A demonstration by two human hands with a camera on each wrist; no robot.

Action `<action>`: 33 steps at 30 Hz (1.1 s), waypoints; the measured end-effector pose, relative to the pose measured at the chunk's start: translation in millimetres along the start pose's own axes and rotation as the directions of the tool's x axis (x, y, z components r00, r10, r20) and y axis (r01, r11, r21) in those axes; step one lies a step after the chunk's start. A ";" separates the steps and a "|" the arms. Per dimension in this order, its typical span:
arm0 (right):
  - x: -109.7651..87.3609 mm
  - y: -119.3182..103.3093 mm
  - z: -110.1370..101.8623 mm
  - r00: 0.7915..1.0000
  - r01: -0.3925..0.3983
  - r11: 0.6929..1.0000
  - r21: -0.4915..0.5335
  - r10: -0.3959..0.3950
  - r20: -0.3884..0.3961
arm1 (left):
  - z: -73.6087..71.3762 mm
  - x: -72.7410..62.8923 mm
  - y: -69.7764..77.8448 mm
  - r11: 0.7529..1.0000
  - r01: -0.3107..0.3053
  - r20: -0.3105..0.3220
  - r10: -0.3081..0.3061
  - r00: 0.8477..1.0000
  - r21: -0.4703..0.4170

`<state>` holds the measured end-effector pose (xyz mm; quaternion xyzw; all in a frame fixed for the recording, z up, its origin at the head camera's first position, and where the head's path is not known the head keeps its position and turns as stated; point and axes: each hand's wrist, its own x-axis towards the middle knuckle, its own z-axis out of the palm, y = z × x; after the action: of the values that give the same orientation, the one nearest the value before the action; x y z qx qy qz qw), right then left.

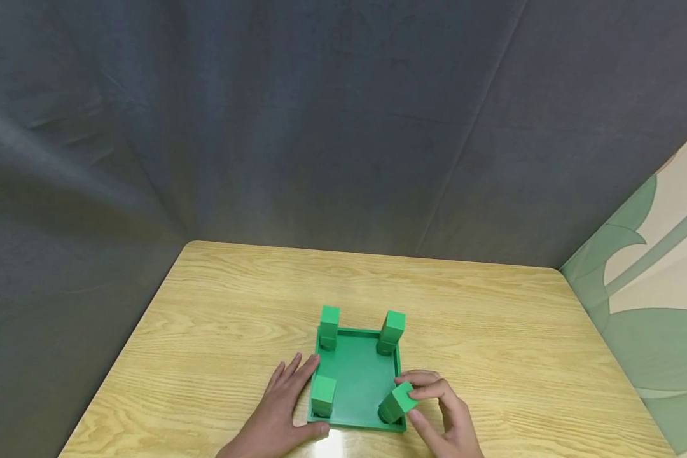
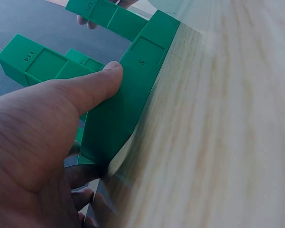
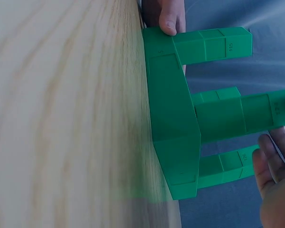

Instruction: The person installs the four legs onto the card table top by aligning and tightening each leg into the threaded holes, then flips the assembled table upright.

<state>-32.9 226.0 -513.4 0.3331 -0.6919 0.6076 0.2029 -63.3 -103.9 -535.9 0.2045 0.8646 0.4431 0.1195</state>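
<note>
A square green tray [image 1: 357,381] with a raised rim lies on the table, a green block post standing at each corner. My left hand [image 1: 280,410] spans the near-left corner with straight fingers. Its thumb [image 2: 92,88] touches the tray's front wall, and the index fingertip meets the left side. My right hand [image 1: 443,407] pinches the top of the near-right post [image 1: 397,402] between thumb and fingers. That post leans to the right. The near-left post [image 1: 323,395] stands inside the corner beside my left hand.
The far-left post [image 1: 329,326] and far-right post [image 1: 392,331] rise at the tray's back corners. Wood-grain tabletop [image 1: 217,331] surrounds the tray. A dark grey curtain [image 1: 320,127] hangs behind the table, and a leaf-patterned cloth [image 1: 658,318] is on the right.
</note>
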 end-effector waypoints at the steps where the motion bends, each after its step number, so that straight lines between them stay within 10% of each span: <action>1: -0.1 -0.5 0.2 1.000 -0.005 1.000 -0.005 0.005 -0.005 | 0.1 0.1 0.0 1.000 0.001 0.000 -0.001 1.000 -0.002; 33: -0.3 -3.7 2.5 0.999 -0.033 0.999 -0.027 0.034 0.008 | 2.2 0.8 -4.3 1.000 0.018 0.008 -0.018 1.000 -0.020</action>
<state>-29.8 223.5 -511.5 0.3212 -0.7063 0.6002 0.1943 -64.2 -104.2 -540.7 0.1972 0.8616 0.4497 0.1289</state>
